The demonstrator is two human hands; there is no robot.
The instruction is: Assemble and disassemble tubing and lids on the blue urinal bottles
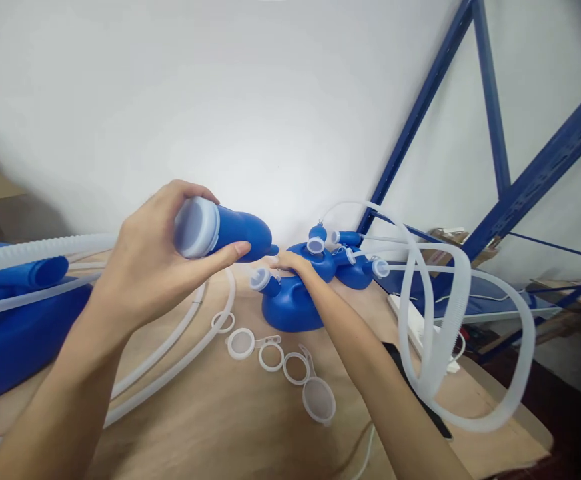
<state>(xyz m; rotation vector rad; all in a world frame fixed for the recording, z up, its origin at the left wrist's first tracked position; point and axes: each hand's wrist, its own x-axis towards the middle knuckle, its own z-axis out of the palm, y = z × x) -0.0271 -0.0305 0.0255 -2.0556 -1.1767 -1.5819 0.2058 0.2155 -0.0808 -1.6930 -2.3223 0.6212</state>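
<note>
At the left edge sits a large blue container (25,350). Left of centre, the left hand's (150,257) fingers wrap a white-capped blue part (244,233), raised at mid-frame. White rings and lids (319,400) lie lower on the surface (205,433). The right hand (293,260) is at centre, near a blue bottle (293,310); whether its fingers grip anything, I cannot tell. Translucent tubing (453,327) loops at right.

The near tabletop (210,427) leaves passage; looped tubing (451,327) obstructs the right.

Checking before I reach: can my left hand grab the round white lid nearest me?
Probably not: your left hand is full with a blue capped piece, though nothing lies over the lid.
</note>
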